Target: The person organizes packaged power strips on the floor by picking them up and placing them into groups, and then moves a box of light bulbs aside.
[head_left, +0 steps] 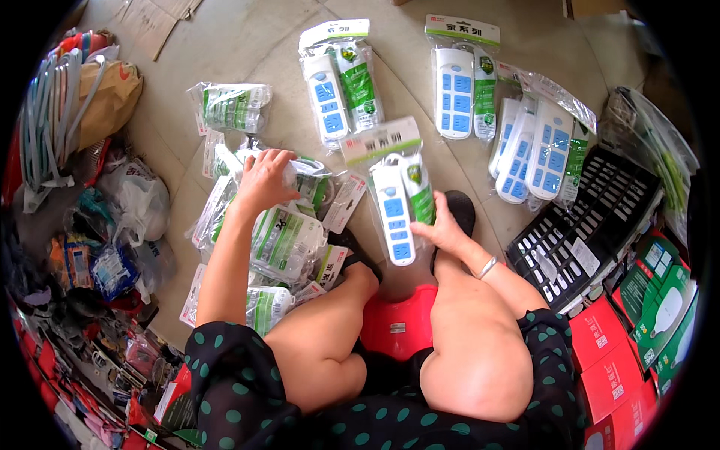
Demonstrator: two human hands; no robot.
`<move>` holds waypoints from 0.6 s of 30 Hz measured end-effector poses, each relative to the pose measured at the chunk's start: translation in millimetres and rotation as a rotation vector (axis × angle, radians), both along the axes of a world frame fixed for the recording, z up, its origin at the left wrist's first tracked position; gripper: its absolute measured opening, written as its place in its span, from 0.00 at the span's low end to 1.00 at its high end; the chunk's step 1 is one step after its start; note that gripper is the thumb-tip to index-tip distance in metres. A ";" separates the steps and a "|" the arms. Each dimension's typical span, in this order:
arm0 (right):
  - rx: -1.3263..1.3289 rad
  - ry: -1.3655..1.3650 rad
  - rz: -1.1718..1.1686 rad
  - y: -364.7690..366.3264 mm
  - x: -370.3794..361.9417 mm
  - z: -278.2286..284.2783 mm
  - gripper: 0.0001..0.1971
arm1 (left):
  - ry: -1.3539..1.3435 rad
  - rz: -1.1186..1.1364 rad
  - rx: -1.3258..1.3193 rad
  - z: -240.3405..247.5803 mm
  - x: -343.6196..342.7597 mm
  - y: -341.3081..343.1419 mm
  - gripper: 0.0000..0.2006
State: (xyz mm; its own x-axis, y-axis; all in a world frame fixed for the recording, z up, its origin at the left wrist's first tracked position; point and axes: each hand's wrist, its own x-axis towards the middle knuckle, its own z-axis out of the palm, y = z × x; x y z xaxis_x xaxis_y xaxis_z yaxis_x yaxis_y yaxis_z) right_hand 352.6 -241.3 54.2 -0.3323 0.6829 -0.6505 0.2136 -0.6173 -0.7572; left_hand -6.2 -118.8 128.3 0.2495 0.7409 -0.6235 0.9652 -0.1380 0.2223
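the packed power strip [394, 214] was just left of the right hand [448, 231], the nearer one, which pinched its edge. its long axis pointed away from the person, leaning slightly left, header card [382, 141] farthest. the left hand [264, 180] curved over other packages [289, 240]; its grip i could not tell.

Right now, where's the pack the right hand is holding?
Head view, just right of centre: the bagged power strip in the right hand is right of the pile of packs and, in the picture, above the red plastic seat.
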 end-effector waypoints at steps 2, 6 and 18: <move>-0.098 -0.088 0.253 -27.0 8.4 -28.7 0.40 | -0.008 0.021 -0.089 0.8 -6.1 3.3 0.34; -0.317 -0.058 0.351 -19.4 8.7 -25.4 0.40 | -0.123 -0.080 -0.091 3.3 -15.7 12.4 0.26; -0.092 0.101 -0.072 21.1 1.1 -8.8 0.27 | -0.662 0.047 0.408 79.9 18.4 22.5 0.14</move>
